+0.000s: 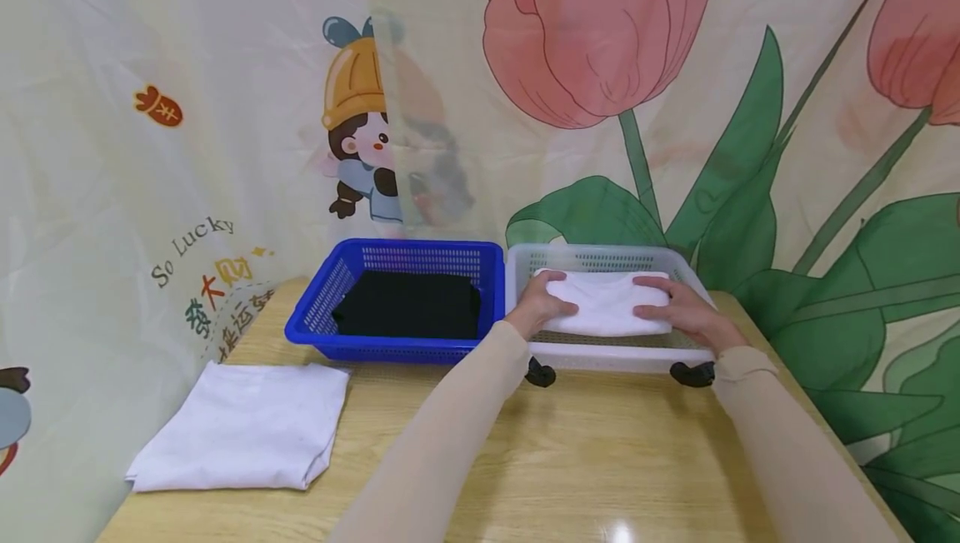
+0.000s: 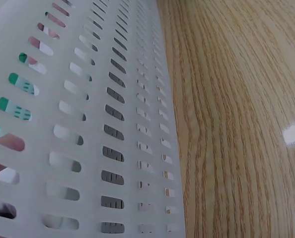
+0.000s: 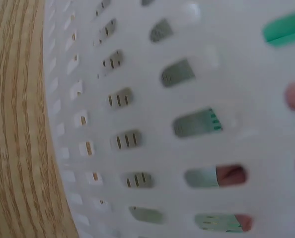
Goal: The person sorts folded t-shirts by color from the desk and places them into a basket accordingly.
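A folded white garment (image 1: 606, 303) is held level inside the white slotted basket (image 1: 622, 356), below the height of its back rim. My left hand (image 1: 540, 303) grips its left end, with the thumb on the near side and fingers at the far edge. On the right end, my right hand (image 1: 686, 310) has the same kind of hold. Both wrist views look at the white basket wall (image 2: 93, 134), with bits of fingers (image 3: 231, 175) showing through the slots. Part of the basket's floor is hidden under the garment.
Beside it on the left stands a blue basket (image 1: 405, 350) holding folded black cloth (image 1: 408, 306). Another folded white garment (image 1: 243, 426) lies at the left of the wooden table (image 1: 585, 460). A printed curtain (image 1: 247, 52) hangs right behind the baskets and along both sides.
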Available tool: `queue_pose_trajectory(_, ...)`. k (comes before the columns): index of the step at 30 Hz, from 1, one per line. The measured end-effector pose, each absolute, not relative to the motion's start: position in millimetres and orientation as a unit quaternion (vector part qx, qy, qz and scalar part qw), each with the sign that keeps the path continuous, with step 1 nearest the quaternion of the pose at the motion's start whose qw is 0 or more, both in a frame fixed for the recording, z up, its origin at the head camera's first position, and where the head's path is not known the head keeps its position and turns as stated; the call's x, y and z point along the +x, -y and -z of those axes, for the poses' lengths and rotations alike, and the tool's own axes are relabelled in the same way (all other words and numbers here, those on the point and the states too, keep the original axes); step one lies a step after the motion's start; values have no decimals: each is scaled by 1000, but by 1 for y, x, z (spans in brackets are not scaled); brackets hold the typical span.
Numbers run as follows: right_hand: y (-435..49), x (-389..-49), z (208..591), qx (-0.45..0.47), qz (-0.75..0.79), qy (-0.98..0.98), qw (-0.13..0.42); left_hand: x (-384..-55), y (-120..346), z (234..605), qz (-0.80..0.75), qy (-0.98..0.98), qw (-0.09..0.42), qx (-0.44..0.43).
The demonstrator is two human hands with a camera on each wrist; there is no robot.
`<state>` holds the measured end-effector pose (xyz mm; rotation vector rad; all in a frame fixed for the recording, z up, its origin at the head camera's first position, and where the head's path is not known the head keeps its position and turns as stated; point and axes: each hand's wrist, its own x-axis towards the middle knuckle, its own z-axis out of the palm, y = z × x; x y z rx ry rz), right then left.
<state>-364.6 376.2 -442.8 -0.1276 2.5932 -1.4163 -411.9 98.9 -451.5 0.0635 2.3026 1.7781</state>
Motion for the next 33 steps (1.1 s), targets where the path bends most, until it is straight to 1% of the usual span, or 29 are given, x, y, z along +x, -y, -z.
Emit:
queue_pose_trajectory(5, -374, -365, 441, -46, 457, -883, 95, -410, -98, 450, -589, -800, 115, 16)
queue_pose_trajectory(12, -373, -365, 443, -44, 420, -901, 99, -392, -92, 439, -544, -833, 100, 23)
queue_pose_trajectory(19, -373, -363, 445, -58, 400, -910, 98, -383, -92, 435, -502, -860, 88, 23)
queue_pose_trajectory(27, -373, -362, 446, -66, 375, -919, 98, -382, -93, 435, -463, -882, 90, 28)
queue_pose_trajectory(33, -374, -361, 447, -73, 368, -920, 116, -379, -92, 435, -436, -894, 97, 42)
